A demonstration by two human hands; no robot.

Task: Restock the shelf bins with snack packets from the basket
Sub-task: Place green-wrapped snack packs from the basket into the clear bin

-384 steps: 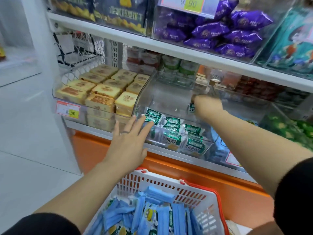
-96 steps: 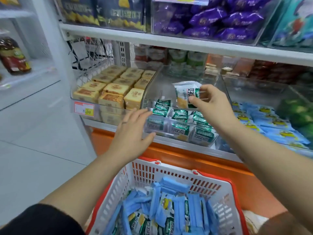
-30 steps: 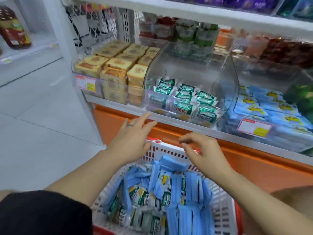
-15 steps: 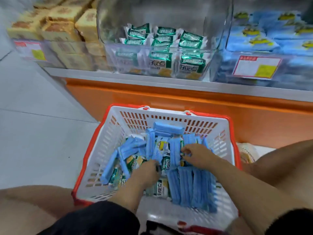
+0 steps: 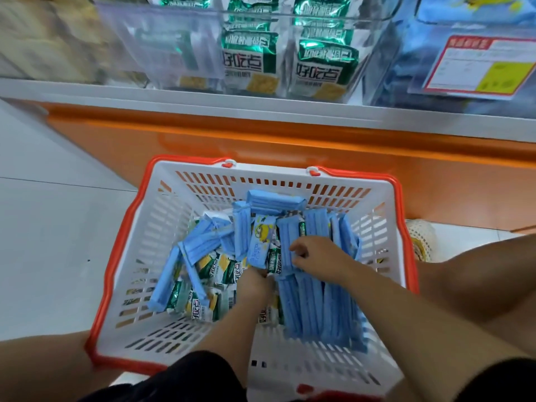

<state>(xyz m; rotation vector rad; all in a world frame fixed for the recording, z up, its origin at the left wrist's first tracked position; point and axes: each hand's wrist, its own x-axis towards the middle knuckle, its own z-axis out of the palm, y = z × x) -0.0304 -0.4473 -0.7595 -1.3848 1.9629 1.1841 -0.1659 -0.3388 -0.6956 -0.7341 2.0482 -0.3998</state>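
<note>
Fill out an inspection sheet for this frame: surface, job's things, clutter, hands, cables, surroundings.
Surface: grey tiled floor under the basket.
Job's things: basket holds blue packets and green-and-white packets; clear bin on the shelf holds more green-and-white ones.
Clutter: netted item right of the basket, unclear what.
Hands: left hand dug among the packets, fingers hidden; right hand with fingers curled round blue packets.
Cables: nothing seen.
Surroundings: white shelf edge over orange panel; price label on the neighbouring bin.
</note>
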